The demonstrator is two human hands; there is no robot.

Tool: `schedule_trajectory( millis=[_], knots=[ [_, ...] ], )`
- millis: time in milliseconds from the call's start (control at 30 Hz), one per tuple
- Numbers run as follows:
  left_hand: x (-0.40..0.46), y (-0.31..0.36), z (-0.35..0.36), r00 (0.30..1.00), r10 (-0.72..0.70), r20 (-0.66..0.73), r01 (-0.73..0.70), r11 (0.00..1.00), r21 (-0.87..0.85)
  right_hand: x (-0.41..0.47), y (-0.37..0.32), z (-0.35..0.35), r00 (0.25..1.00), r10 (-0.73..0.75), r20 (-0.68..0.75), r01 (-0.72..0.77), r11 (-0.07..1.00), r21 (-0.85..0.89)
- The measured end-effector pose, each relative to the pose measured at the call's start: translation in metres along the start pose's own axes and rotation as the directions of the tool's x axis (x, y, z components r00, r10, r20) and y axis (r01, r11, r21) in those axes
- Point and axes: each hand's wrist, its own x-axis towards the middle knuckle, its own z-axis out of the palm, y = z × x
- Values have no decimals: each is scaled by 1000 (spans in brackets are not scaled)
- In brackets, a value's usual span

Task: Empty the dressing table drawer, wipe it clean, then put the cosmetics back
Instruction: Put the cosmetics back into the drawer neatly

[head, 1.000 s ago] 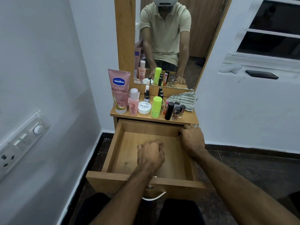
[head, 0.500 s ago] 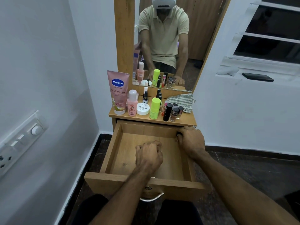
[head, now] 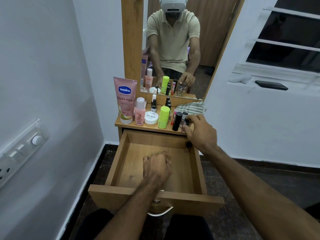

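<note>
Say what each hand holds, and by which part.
Right hand pinches a small nail polish bottle by its dark cap. Left hand is fisted; contents cannot be told.

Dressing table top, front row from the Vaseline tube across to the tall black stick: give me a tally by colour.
Pink: 2, the pink Vaseline squeeze tube and the small pink plastic bottle
White: 1, the round white nail polish jar
Lime green: 1, the lime-green cylindrical stick
Black: 1, the tall black stick
Total: 5

Both forearms (head: 251, 184) are bare to past the elbow, and the mirror (head: 174, 49) shows a pale olive short-sleeved polo shirt (head: 173, 40), dark trousers (head: 171, 72) and a white headset (head: 173, 3).
</note>
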Motion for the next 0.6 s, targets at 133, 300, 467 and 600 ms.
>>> schedule_trajectory(
  millis=[133,300,467,600],
  knots=[
    [0,0,0,1000,0,2,0,1000,3,-2,0,-6,999,45,4,-45,996,80],
    [0,-1,0,1000,-3,-3,3,1000,1,-26,5,-9,998,5,57,-18,970,242],
    [0,-2,0,999,-17,-36,17,1000,8,-37,10,17,948,22,316,-38,998,46],
    [0,-3,0,998,-32,-45,32,999,1,-33,11,33,917,28,399,-15,999,-35]
  ],
)
